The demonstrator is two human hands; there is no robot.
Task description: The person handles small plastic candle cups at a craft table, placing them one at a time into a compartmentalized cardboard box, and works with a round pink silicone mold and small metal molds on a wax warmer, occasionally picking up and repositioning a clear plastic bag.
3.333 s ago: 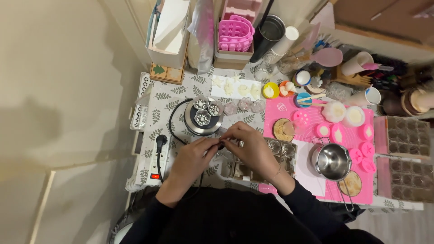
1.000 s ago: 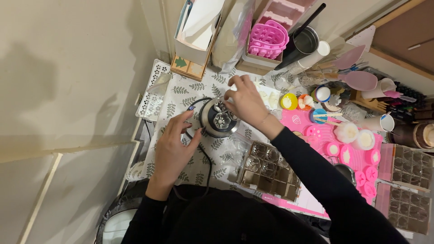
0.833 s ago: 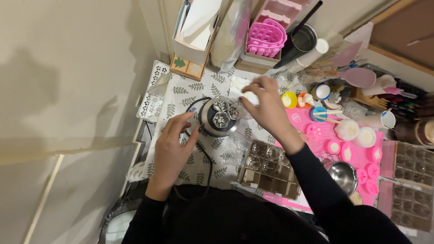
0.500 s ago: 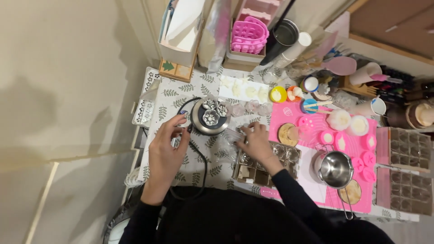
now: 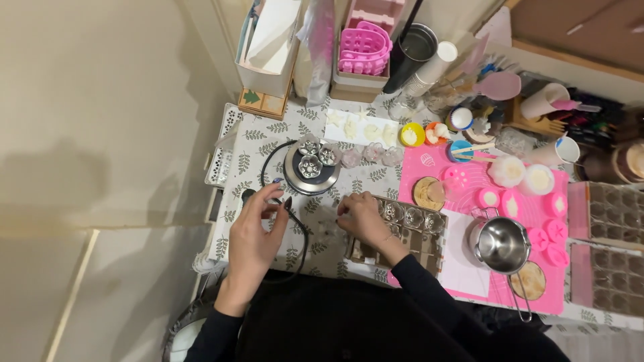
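Head view: your left hand [image 5: 255,231] curls loosely on the leaf-patterned tabletop [image 5: 251,134], fingertips pinching the black cable [image 5: 300,234] just below the round silver warmer plate [image 5: 310,166]. Your right hand [image 5: 362,218] rests fingers-down, holding nothing I can make out, touching the clear compartment tray [image 5: 409,224].

Round warmer [image 5: 310,169]: glossy metal. Cord [image 5: 295,221]: smooth black rubbery plastic. Mould tray [image 5: 402,224]: clear shiny plastic. Pot [image 5: 502,245]: polished steel. Mat [image 5: 500,228]: matt pink silicone. Surface [image 5: 268,144]: matt leaf-print cloth. Coaster [image 5: 426,193]: wood.
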